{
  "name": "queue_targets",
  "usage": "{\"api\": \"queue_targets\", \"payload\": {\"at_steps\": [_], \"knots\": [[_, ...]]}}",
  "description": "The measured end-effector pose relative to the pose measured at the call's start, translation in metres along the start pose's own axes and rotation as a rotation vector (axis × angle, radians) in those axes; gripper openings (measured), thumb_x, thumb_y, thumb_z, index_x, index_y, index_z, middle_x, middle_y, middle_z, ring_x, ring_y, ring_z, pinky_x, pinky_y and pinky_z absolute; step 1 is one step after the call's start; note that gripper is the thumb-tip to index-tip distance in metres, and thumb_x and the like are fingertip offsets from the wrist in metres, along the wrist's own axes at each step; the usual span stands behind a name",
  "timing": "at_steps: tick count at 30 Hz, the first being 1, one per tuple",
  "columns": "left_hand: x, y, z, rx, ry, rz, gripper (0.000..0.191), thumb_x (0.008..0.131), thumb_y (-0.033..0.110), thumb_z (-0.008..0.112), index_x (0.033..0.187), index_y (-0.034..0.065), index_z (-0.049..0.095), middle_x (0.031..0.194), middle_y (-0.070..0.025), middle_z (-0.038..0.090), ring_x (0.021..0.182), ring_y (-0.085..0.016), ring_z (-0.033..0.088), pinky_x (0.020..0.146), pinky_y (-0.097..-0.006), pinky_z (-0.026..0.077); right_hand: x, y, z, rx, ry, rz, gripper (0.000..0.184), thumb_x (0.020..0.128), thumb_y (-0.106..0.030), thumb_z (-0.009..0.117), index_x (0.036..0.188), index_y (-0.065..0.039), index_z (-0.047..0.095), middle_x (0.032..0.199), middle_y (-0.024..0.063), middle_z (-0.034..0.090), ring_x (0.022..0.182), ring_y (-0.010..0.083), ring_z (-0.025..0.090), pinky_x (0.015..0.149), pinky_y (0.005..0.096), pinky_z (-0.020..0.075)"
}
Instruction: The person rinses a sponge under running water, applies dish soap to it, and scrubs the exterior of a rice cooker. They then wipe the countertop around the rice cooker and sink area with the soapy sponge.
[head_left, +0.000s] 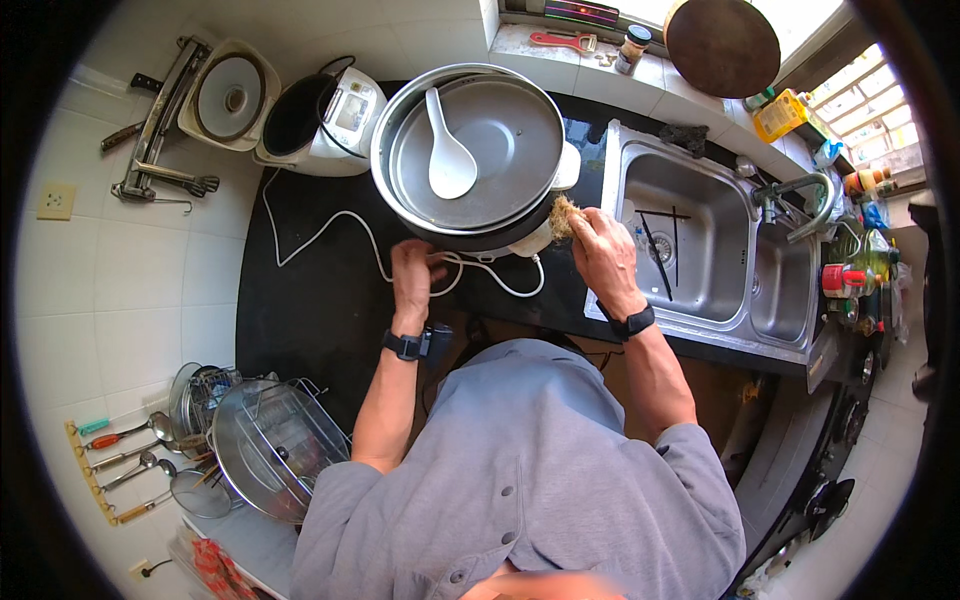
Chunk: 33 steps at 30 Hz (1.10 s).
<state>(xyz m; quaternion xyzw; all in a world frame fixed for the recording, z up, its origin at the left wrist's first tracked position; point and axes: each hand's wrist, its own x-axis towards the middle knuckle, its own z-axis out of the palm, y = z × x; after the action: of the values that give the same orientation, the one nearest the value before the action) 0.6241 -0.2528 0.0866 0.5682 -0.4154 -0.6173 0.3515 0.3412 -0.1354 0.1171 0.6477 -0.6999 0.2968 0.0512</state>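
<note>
Pinched in the fingers of my right hand (606, 255) is a tan fibrous scrubber (562, 217), at the right side of a large round pan (390, 184) with pale handles. A grey metal lid or shallow pan (502, 172) rests inside it, and a white spoon (450, 161) lies on that. My left hand (414, 277) is at the near left of the pan, by a white power cord (334, 216); its fingers are partly curled and blurred, and whether they touch the cord is unclear.
To the right is a steel double sink (705, 180) with dark chopsticks (676, 247) in it, under a faucet (795, 187). A rice cooker (349, 112) stands at the back left. A dish rack (292, 442) with a glass lid is at the near left. Bottles (844, 281) crowd the far right.
</note>
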Motion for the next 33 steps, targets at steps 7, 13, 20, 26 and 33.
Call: {"api": "queue_targets", "payload": {"at_steps": [7,13,20,26,33], "knots": [[0.011,0.011,0.016,-0.056,-0.09,0.201,0.068,0.097,0.024,0.058,0.156,0.0047,0.03,0.142,-0.0048,0.047,0.114,-0.013,0.048,0.092,-0.0275,0.044,-0.002,-0.023,0.016,-0.073,-0.076,-0.057,0.027,0.083,-0.004,0.066,0.109,-0.005,0.068,0.117,0.0081,0.063,0.104,0.0282,0.062,0.087,0.0411,0.0502],[0.005,0.013,0.021,-0.15,-0.054,0.101,0.068,0.097,0.021,0.056,0.158,0.0088,0.028,0.145,-0.0055,0.046,0.118,-0.015,0.049,0.092,-0.0278,0.044,-0.009,-0.061,0.024,-0.193,-0.149,-0.157,0.032,0.079,-0.01,0.066,0.11,-0.004,0.07,0.126,0.0047,0.062,0.102,0.022,0.059,0.089,0.0374,0.0477],[0.012,0.008,0.028,-0.152,-0.021,0.171,0.064,0.097,0.018,0.062,0.153,0.0074,0.033,0.118,-0.0059,0.06,0.088,-0.01,0.056,0.068,-0.0252,0.049,-0.008,-0.056,0.022,-0.108,-0.055,-0.098,0.033,0.074,-0.003,0.066,0.107,-0.005,0.071,0.117,0.0086,0.064,0.107,0.0271,0.061,0.088,0.0408,0.0488],[0.008,0.009,0.042,-0.278,-0.006,0.239,0.065,0.093,0.009,0.06,0.152,0.0027,0.034,0.136,-0.012,0.053,0.119,-0.02,0.051,0.102,-0.0313,0.043,-0.021,-0.087,0.036,-0.087,-0.116,-0.111,0.03,0.078,-0.003,0.064,0.108,-0.004,0.07,0.122,0.0101,0.065,0.106,0.0297,0.061,0.089,0.0421,0.0482],[0.016,0.003,0.039,-0.172,0.002,0.191,0.073,0.087,0.006,0.061,0.154,-0.0005,0.032,0.142,-0.0165,0.051,0.129,-0.024,0.048,0.111,-0.0328,0.037,-0.042,-0.084,0.045,-0.013,-0.294,-0.14,0.038,0.078,-0.005,0.065,0.115,-0.007,0.067,0.124,0.007,0.062,0.106,0.0263,0.059,0.088,0.04,0.0464]]}}
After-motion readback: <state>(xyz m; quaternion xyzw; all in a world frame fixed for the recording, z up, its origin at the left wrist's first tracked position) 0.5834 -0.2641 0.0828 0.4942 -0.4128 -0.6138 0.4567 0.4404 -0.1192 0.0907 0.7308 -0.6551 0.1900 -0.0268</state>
